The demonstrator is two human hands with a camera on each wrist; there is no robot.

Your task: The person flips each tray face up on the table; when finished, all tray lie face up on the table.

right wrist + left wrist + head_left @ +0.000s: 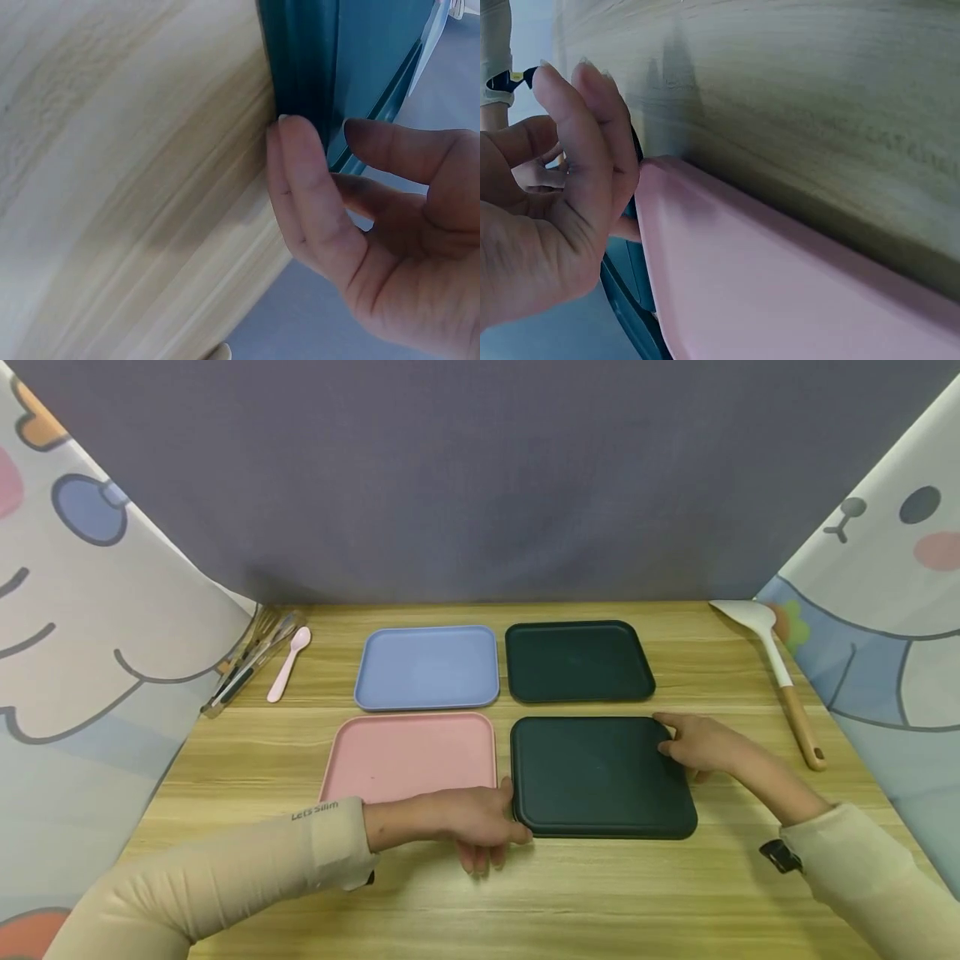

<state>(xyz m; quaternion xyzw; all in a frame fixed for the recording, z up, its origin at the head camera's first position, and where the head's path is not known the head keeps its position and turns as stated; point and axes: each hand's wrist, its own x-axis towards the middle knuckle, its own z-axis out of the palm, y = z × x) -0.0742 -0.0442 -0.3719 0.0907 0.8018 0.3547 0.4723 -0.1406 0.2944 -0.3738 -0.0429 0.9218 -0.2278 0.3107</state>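
Note:
A dark green tray (603, 777) lies at the front right of a two-by-two group of trays. My left hand (480, 814) holds its front left corner, thumb at the front edge and index finger along the left side. The other fingers hang loose in front of the pink tray (742, 285). At the right end, my right hand (701, 745) grips the rim near the back corner. Its thumb lies over the edge, with fingertips (296, 131) against the outer side in the right wrist view.
Behind lie a blue tray (427, 668) and a second dark green tray (577, 662). Further left are a pink spoon (288, 667) and several metal utensils (255, 660), including tongs. A white turner with a wooden handle (776, 668) lies at the right edge. Fabric walls enclose the table.

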